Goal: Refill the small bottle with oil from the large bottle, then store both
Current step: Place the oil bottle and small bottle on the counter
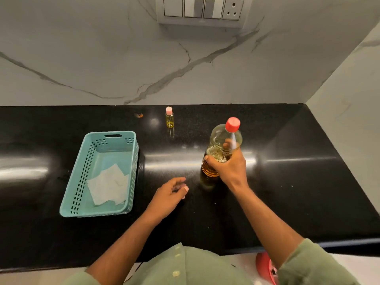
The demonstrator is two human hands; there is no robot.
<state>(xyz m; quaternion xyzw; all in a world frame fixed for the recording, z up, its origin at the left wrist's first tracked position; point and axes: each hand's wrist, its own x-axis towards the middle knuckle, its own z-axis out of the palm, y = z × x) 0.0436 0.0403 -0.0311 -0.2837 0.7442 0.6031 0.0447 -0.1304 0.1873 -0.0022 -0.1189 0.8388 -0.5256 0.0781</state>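
Left hand (169, 196) relaxed, holding nothing; right hand (230, 167) grasps capped large bottle (221, 149); small bottle (169, 118) behind.

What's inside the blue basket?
White folded paper napkins lie on the floor of the blue basket, toward its near end. Anything under the napkins is covered, so that stays unknown.

We see a glossy black speckled tabletop (287, 171) that catches broad streaks of light. Behind it rises a white marble wall (102, 58) with grey veins, and a second marble wall (353, 99) meets it at the right corner. High on the back wall sits a switch panel (202, 8) with a socket (233, 9). Pale floor (242, 262) shows below the tabletop's front edge.
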